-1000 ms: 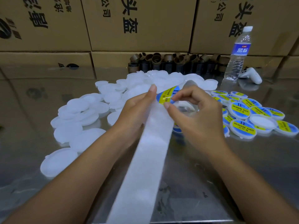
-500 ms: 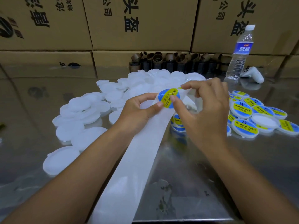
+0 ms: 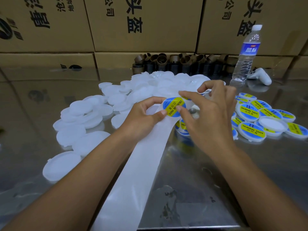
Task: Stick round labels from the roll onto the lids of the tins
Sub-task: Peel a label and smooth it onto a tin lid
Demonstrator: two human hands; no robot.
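A round blue-and-yellow label (image 3: 172,106) sits at the top end of the white backing strip (image 3: 133,172), which trails down to the table's near edge. My left hand (image 3: 145,117) grips the strip's end, thumb on the label's left edge. My right hand (image 3: 210,119) pinches the label's right side between forefinger and thumb. Whether a lid lies behind the label I cannot tell. The label roll (image 3: 182,128) stands under my right hand, mostly hidden. Several bare white lids (image 3: 80,110) lie heaped to the left and behind. Several labelled lids (image 3: 251,129) lie to the right.
The table is reflective metal (image 3: 33,97). A water bottle (image 3: 245,55) and a white controller (image 3: 261,77) stand at the back right. Several brown cardboard cores (image 3: 175,61) line the back, against stacked cardboard boxes (image 3: 141,22).
The label has come further off the strip and now faces up between both hands. My right hand has shifted from the label's tip to its right side.
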